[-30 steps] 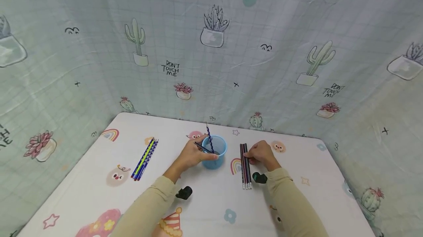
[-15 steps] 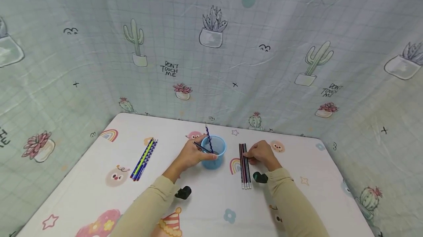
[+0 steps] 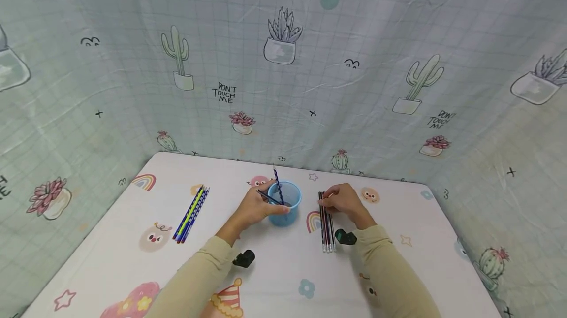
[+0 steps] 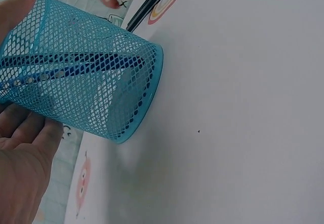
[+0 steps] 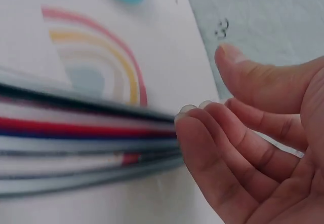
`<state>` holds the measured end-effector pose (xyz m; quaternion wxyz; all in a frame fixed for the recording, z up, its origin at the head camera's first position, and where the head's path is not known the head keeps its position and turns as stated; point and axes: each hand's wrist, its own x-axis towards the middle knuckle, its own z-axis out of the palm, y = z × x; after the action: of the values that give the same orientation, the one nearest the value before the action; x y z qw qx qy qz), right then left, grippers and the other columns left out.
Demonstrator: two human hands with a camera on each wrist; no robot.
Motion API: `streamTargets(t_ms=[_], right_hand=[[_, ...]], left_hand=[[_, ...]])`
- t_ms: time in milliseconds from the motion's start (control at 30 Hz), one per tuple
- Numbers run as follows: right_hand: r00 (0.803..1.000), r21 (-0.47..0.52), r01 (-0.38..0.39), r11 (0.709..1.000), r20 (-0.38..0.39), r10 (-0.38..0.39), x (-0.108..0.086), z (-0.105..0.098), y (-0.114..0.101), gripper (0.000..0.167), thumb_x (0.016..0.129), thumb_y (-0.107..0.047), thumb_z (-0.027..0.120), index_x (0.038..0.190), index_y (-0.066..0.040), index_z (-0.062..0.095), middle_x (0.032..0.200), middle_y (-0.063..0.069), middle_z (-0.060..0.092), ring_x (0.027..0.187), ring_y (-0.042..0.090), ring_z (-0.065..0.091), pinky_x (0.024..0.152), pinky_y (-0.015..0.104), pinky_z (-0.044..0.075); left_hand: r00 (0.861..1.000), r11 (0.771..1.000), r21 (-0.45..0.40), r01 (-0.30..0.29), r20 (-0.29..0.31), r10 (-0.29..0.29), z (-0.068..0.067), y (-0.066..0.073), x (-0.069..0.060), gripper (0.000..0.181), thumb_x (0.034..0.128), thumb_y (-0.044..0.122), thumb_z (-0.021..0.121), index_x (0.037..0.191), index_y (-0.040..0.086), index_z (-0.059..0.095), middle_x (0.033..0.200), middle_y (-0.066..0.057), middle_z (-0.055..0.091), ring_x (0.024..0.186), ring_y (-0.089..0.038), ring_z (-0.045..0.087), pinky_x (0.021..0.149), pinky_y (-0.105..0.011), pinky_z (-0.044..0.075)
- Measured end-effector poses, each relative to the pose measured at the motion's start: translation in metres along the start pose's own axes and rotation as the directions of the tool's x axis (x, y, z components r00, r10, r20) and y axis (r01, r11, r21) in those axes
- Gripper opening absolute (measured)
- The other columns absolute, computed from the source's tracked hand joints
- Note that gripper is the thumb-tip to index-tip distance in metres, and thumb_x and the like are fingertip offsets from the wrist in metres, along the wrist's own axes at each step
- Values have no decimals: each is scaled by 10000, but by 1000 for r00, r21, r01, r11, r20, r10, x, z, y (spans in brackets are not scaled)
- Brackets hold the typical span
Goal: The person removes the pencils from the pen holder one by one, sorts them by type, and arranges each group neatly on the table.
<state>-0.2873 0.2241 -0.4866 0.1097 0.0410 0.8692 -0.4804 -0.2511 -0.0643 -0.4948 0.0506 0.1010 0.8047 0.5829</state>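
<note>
My left hand (image 3: 252, 208) grips a light-blue mesh pencil cup (image 3: 284, 217), its thumb at the rim and its fingers round the far side. Inside lean a dark-blue patterned pencil (image 3: 278, 187) and a dark pencil (image 3: 266, 195); the left wrist view shows both through the mesh (image 4: 91, 82). At the right, my right hand (image 3: 343, 202) is over the upper end of a row of dark striped pencils (image 3: 327, 239) with white eraser ends. In the right wrist view its fingertips (image 5: 188, 125) touch or nearly touch the blurred pencils, while the thumb (image 5: 263, 84) stands apart.
Several blue patterned pencils and a yellow-green one (image 3: 191, 214) lie on the left of the white printed tabletop (image 3: 274, 278). Dark wrist-worn devices (image 3: 244, 258) show by both sleeves. A cactus-print cloth (image 3: 283, 91) rises behind the table.
My right hand has shifted slightly up and left along the dark pencils, and its fingers have spread from their earlier pinch-like pose. My left hand keeps its hold on the cup.
</note>
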Motion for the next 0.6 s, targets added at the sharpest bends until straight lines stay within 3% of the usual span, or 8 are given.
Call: streamTargets(t_ms=[233, 433, 500, 600], right_hand=[[988, -22, 130, 991, 83, -128, -7, 19, -15, 516, 848, -181, 869, 1289, 4, 675, 1052, 136, 719, 891, 183, 671, 780, 284, 582], [939, 45, 281, 959, 194, -285, -16, 44, -23, 725, 803, -130, 893, 1446, -46, 568, 1321, 171, 678, 1218, 353, 661, 1037, 470, 579], [921, 81, 319, 944, 206, -329, -18, 54, -26, 793, 783, -110, 907, 1480, -66, 531, 1395, 159, 642, 1301, 387, 618, 1091, 525, 536], [911, 114, 346, 931, 196, -362, -20, 67, -28, 877, 765, -141, 935, 1506, -92, 470, 1461, 135, 584, 1336, 351, 582, 1124, 540, 507]], left_hand=[[1000, 1000, 9, 15, 1, -15, 0, 0, 1, 977, 750, 358, 952, 1566, 107, 475, 1517, -89, 597, 1273, -307, 618, 1107, -540, 519], [1000, 1000, -11, 9, 12, -9, 2, -5, -1, 968, 767, 364, 940, 1568, 95, 469, 1480, -98, 623, 1281, -300, 634, 1124, -558, 500], [1000, 1000, -7, 1, 17, -1, 2, -4, -1, 964, 771, 365, 937, 1572, 108, 467, 1479, -86, 624, 1272, -297, 629, 1121, -549, 506], [1000, 1000, -6, -10, 11, 11, 1, -3, -1, 955, 777, 357, 933, 1572, 107, 467, 1477, -73, 625, 1258, -273, 622, 1113, -525, 518]])
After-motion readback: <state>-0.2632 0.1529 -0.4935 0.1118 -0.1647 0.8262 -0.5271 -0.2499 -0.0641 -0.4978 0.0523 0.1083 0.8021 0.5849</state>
